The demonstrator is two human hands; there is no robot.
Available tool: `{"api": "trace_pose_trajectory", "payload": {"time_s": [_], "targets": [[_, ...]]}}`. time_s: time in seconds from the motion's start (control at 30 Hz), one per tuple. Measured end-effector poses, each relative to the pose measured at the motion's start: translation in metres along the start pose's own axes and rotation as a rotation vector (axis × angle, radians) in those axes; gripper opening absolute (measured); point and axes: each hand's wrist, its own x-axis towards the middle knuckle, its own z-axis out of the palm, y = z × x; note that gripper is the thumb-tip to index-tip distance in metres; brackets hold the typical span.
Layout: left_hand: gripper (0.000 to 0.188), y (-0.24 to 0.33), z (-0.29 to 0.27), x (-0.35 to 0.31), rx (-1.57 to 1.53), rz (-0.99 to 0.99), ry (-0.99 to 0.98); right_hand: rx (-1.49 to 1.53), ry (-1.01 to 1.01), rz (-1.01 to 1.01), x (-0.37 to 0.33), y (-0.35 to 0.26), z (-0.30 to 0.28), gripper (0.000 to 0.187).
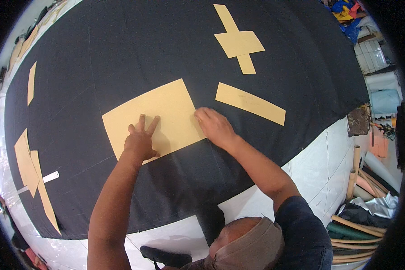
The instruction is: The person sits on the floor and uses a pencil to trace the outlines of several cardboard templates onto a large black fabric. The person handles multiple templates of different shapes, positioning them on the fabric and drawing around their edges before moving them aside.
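A large tan rectangular sheet of card (166,103) lies flat on black cloth (121,45). My left hand (141,141) presses on the lower part of the card, fingers spread and nothing held. At the card's right edge, the fingers of my right hand (213,126) are pinched together. Whatever they hold, if anything, is hidden. Just right of that hand is a long tan card strip (251,103), lying loose on the cloth.
Farther off, a smaller card rectangle (239,43) overlaps narrow strips. At the left lie a thin strip (31,83), several overlapping pointed card pieces (26,157) and a white ruler (51,177) partly under them. Rolls and tubes (357,229) stand beyond the white tabletop (319,166).
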Motion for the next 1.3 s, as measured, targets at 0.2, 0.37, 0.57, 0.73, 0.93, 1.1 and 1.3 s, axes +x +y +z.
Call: {"api": "trace_pose_trajectory", "payload": {"time_s": [0.2,0.37,0.57,0.73,0.93,1.1,1.3], "targets": [[0.132,0.0,-0.004,-0.002,-0.01,-0.011,-0.007,0.002,0.071,-0.008,0.062,0.019,0.015,0.015],[0.131,0.003,-0.007,-0.003,-0.021,-0.012,-0.015,-0.007,0.082,0.061,0.092,0.026,0.015,0.02],[0.105,-0.006,0.019,-0.016,-0.254,-0.012,0.149,0.333,0.403,0.113,0.07,0.021,0.013,0.025],[0.07,0.016,0.1,-0.039,-0.386,0.005,0.535,0.07,0.264,0.112,0.014,0.039,0.008,0.023],[0.063,-0.022,0.091,0.025,-0.312,-0.103,0.686,-0.015,0.274,0.142,0.013,0.04,0.017,0.022],[0.061,-0.045,0.035,0.092,-0.359,-0.17,0.697,-0.04,0.245,0.158,0.014,0.041,0.017,0.022],[0.063,-0.075,-0.033,0.094,-0.442,-0.144,0.736,-0.069,0.242,0.168,0.018,0.035,0.015,0.022]]}}
